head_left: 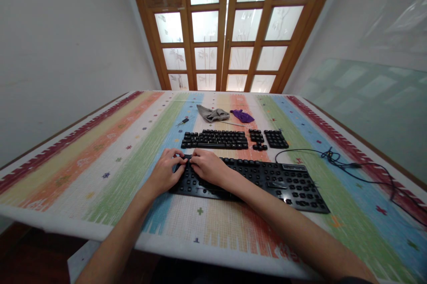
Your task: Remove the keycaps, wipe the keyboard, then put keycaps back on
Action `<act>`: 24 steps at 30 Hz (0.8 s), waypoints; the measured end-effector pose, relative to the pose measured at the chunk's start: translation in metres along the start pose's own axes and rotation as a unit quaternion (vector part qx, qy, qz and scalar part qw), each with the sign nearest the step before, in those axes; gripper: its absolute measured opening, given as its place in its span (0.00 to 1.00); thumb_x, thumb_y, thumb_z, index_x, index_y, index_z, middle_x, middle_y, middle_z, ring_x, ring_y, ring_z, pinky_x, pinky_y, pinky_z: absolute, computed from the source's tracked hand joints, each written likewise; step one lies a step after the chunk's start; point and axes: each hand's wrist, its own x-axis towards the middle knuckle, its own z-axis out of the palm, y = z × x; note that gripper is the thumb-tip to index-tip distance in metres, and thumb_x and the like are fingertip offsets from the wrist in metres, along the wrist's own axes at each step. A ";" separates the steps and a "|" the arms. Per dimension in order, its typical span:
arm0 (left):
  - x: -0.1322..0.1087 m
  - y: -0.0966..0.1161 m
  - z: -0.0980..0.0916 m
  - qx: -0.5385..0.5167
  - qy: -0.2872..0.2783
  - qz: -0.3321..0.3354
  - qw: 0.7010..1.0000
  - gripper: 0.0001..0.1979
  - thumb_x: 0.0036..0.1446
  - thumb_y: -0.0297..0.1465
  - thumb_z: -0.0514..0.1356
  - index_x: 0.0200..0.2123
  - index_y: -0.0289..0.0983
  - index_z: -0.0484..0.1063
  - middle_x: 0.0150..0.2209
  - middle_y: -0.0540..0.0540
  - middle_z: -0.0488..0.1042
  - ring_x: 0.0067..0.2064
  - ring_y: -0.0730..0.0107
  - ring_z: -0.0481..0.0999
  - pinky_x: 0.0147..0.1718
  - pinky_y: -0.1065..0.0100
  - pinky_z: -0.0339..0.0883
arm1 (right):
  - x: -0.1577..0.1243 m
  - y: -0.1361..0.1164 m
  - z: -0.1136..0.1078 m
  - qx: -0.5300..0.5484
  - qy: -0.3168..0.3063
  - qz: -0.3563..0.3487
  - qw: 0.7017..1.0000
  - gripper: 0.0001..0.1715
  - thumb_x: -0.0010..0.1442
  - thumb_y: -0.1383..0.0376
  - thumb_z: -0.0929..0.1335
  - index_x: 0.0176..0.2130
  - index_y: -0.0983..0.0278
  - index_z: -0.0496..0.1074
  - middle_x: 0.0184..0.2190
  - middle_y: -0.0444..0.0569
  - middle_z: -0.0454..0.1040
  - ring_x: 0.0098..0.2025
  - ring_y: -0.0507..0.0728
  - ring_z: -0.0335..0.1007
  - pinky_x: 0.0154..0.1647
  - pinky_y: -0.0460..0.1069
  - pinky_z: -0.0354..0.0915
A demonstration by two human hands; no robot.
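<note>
A black keyboard [283,182] lies across the striped table cloth [110,173] near me, angled down to the right. My left hand [166,173] rests on its left end with the fingers curled at the top-left corner. My right hand [208,166] lies beside it on the left keys, fingertips pinched at the keys close to the left hand. Whether either hand holds a key is hidden. Behind the keyboard, loose black keycaps [215,139] are laid out in keyboard order in three groups.
A grey cloth [211,114] and a purple cloth [243,116] lie at the far middle. A small tool [183,121] lies left of them. The keyboard's black cable [336,159] trails to the right. Wooden glass doors [230,30] stand behind the table.
</note>
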 end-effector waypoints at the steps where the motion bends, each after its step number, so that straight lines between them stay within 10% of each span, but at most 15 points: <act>1: 0.000 0.000 0.000 0.000 0.001 -0.001 1.000 0.09 0.62 0.29 0.56 0.33 0.39 0.76 0.42 0.44 0.72 0.45 0.60 0.69 0.48 0.56 0.67 | 0.000 0.000 0.000 -0.001 0.001 -0.001 1.000 0.11 0.64 0.73 0.64 0.37 0.70 0.77 0.38 0.54 0.73 0.37 0.54 0.67 0.39 0.48 0.62; 15: -0.004 0.003 0.001 0.013 -0.004 -0.004 1.000 0.09 0.61 0.29 0.56 0.31 0.39 0.77 0.43 0.43 0.71 0.46 0.59 0.69 0.48 0.55 0.68 | 0.000 -0.005 -0.003 0.009 0.000 0.008 1.000 0.11 0.63 0.73 0.65 0.36 0.70 0.78 0.39 0.55 0.71 0.37 0.54 0.67 0.40 0.48 0.63; 24: -0.004 0.013 0.004 -0.037 0.025 -0.016 0.999 0.13 0.62 0.31 0.57 0.51 0.39 0.69 0.46 0.43 0.73 0.49 0.58 0.70 0.51 0.53 0.66 | 0.002 0.000 -0.003 0.018 -0.004 0.006 1.000 0.11 0.63 0.72 0.65 0.38 0.69 0.79 0.40 0.55 0.72 0.39 0.55 0.68 0.42 0.49 0.63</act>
